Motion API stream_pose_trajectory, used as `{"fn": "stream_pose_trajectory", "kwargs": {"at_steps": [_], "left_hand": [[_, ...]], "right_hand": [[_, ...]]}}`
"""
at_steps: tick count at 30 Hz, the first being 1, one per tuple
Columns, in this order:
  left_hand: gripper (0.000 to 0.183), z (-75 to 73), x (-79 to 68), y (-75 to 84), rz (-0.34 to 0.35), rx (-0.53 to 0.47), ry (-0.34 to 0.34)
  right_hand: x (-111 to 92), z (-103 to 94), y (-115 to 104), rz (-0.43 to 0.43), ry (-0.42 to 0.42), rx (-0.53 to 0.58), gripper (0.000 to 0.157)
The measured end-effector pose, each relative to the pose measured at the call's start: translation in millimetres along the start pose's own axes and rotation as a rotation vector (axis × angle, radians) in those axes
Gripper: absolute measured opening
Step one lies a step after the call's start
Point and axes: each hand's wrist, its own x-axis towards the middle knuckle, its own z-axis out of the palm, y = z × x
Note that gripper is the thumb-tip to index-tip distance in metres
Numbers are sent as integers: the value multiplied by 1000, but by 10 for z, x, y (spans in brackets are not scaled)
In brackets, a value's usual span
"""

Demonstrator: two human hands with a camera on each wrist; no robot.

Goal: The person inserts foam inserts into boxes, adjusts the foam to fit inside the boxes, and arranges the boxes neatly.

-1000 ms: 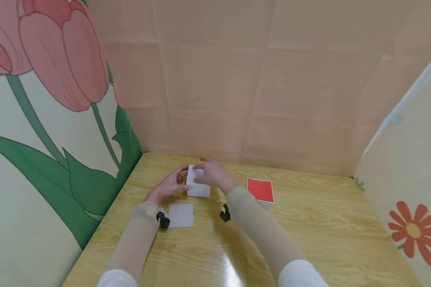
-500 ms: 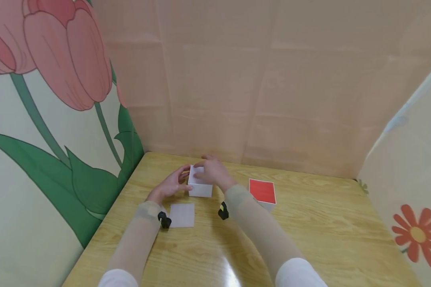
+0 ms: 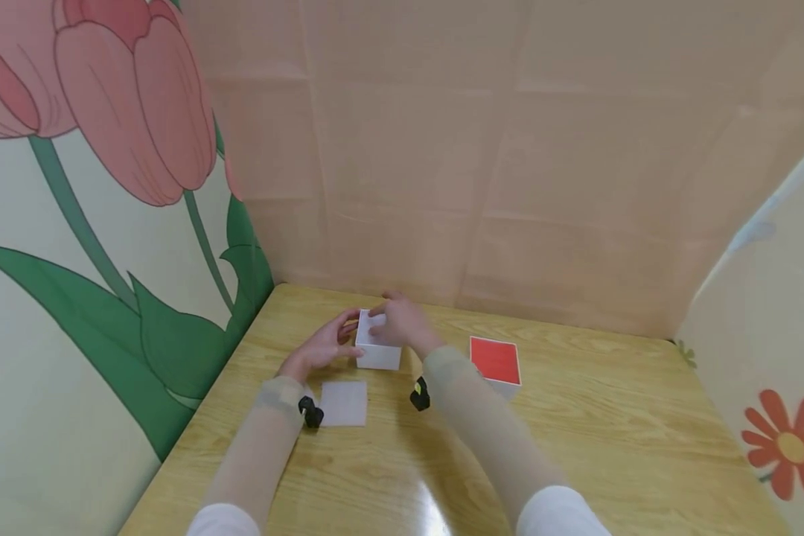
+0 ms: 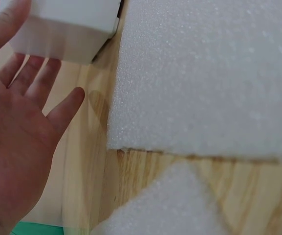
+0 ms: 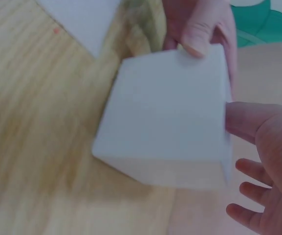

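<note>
A small white box (image 3: 378,358) stands toward the back left of the table, its top side uncovered. My left hand (image 3: 323,347) holds it at the left, thumb on the front corner and fingers along the side. From the right, my right hand (image 3: 405,324) reaches over the top, fingertips dipping below the rim. In the right wrist view, the box's wall (image 5: 165,107) hides the tips of the right hand (image 5: 272,156), while its other fingers spread outside. What those tips touch is hidden. A white foam sheet (image 3: 345,404) lies in front of the box.
Right of the box sits a box part with a red top face (image 3: 496,360), partly behind the right forearm. Wood-grain table (image 3: 610,432) extends to the right. Behind stands a plain backdrop (image 3: 402,186); flower-printed sheets flank both sides.
The whole view has shifted slightly, so everything appears a little farther right. The right fingertips seem to shift slightly over the box top; the left hand keeps its hold.
</note>
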Motion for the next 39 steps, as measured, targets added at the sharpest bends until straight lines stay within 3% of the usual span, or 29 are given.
{"fn": "stream_pose_trajectory", "kwargs": {"at_steps": [6, 12, 33, 39], "left_hand": [[100, 13, 6, 11, -32, 12, 11], [101, 9, 0, 28, -54, 29, 17], [101, 13, 6, 1, -39, 49, 17], [101, 23, 3, 6, -39, 55, 19]], "right_hand": [[-73, -159, 88, 68, -45, -52, 31], [-89, -168, 100, 111, -109, -96, 34], [-160, -187, 4, 122, -96, -155, 31], [-115, -144, -1, 107, -59, -63, 31]]}}
